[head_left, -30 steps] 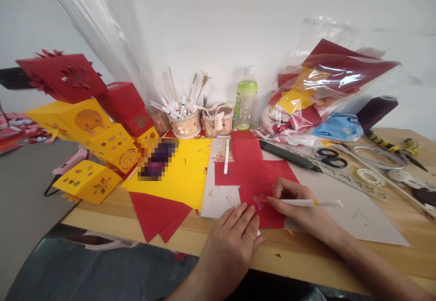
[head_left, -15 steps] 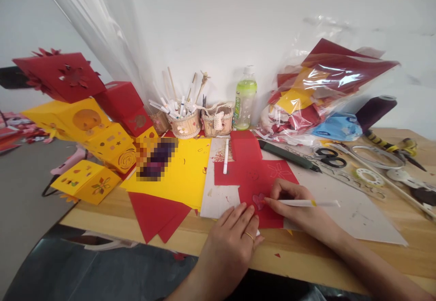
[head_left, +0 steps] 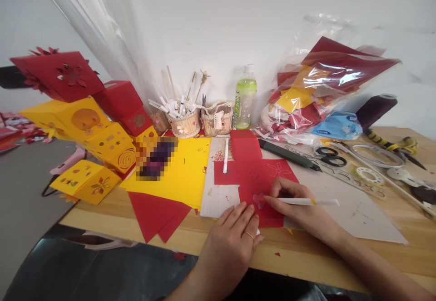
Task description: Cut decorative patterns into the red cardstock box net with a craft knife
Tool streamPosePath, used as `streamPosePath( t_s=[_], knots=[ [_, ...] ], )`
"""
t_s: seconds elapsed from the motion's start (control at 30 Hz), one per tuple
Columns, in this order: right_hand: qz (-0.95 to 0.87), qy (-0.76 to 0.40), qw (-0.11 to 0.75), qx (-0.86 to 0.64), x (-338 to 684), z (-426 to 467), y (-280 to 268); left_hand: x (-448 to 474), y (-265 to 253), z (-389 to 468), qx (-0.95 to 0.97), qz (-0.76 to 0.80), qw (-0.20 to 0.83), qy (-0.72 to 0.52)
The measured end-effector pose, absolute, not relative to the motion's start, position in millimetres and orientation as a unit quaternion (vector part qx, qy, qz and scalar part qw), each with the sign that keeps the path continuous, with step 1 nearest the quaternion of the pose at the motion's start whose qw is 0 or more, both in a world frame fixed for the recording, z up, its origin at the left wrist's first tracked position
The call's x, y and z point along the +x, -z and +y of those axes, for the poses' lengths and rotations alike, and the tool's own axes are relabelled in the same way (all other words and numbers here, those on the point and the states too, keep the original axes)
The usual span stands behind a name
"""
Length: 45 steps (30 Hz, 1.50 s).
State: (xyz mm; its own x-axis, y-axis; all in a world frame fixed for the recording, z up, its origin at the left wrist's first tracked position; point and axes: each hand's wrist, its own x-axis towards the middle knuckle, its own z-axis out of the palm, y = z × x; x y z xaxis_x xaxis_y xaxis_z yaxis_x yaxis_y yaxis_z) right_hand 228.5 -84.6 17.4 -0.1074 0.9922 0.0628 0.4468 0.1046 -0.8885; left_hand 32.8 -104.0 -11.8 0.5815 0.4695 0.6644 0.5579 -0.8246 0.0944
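My right hand point(head_left: 293, 201) is closed around a white marker pen point(head_left: 309, 201) with a yellow band. Its tip meets a small heart drawing point(head_left: 259, 200) on a red cross-shaped paper point(head_left: 252, 180). Smiley and petal outlines also mark this paper. Flat over the paper's lower left edge lies my left hand point(head_left: 235, 230), fingers stretched out, a ring on one of them. A bit of something white peeks out beneath its thumb side, too hidden to name. Another white marker point(head_left: 225, 155) rests across the paper's left arm. Beneath the red paper is a grey board point(head_left: 340, 210).
Yellow sheets point(head_left: 180, 169) and red sheets point(head_left: 156, 214) lie left, beside stacked paper boxes point(head_left: 102, 146). Behind stand marker baskets point(head_left: 184, 126) and a bottle point(head_left: 245, 98). To the right are a green cutter point(head_left: 289, 154), scissors point(head_left: 330, 156), a stencil ruler point(head_left: 354, 183) and a plastic bag point(head_left: 316, 87).
My right hand and the marker have shifted very slightly over the heart drawing. My left hand stays in place on the paper.
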Motion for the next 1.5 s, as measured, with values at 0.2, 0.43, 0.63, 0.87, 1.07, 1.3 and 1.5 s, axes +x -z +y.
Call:
streamPosePath(
  t_s=[0.2,0.43,0.63,0.87,1.07,1.3,1.5],
  knots=[
    [-0.641,-0.374,0.374,-0.557,229.9,-86.2,-20.5,32.5,11.4,-104.1,-0.888,-0.289,0.059,0.354],
    [-0.654,-0.381,0.355,-0.549,228.7,-85.2,-18.6,33.4,13.1,-104.0,-0.886,-0.291,0.06,0.357],
    [-0.661,-0.383,0.347,-0.544,228.8,-86.2,-18.7,33.9,12.3,-103.8,-0.885,-0.291,0.062,0.357],
    [-0.659,-0.386,0.348,-0.543,228.6,-85.8,-21.8,33.6,10.8,-103.9,-0.885,-0.291,0.062,0.357],
    [-0.659,-0.397,0.342,-0.54,226.9,-86.9,-23.6,33.6,10.9,-103.9,-0.886,-0.289,0.06,0.357],
    [-0.649,-0.394,0.357,-0.545,228.2,-86.2,-21.3,32.8,11.6,-104.0,-0.89,-0.293,0.053,0.345],
    [-0.649,-0.391,0.357,-0.546,228.8,-84.8,-20.1,31.9,10.5,-104.6,-0.891,-0.293,0.052,0.342]
  ],
)
